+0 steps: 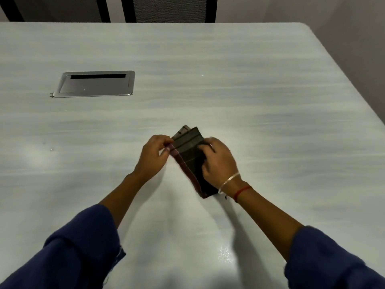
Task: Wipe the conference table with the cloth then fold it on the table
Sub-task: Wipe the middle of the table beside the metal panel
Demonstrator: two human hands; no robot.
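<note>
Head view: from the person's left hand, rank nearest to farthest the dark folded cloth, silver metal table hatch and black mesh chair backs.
1. Dark folded cloth, pinched by the left hand.
2. Silver metal hatch, set in the table, farther left.
3. Black mesh chair backs, beyond the table's far edge.

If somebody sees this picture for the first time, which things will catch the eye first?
The eye goes first to the centre of the pale table, where the left hand pinches the edge of a dark, partly folded cloth and the right hand grips its other side. Next comes the silver cable hatch set into the table, far left.
</note>
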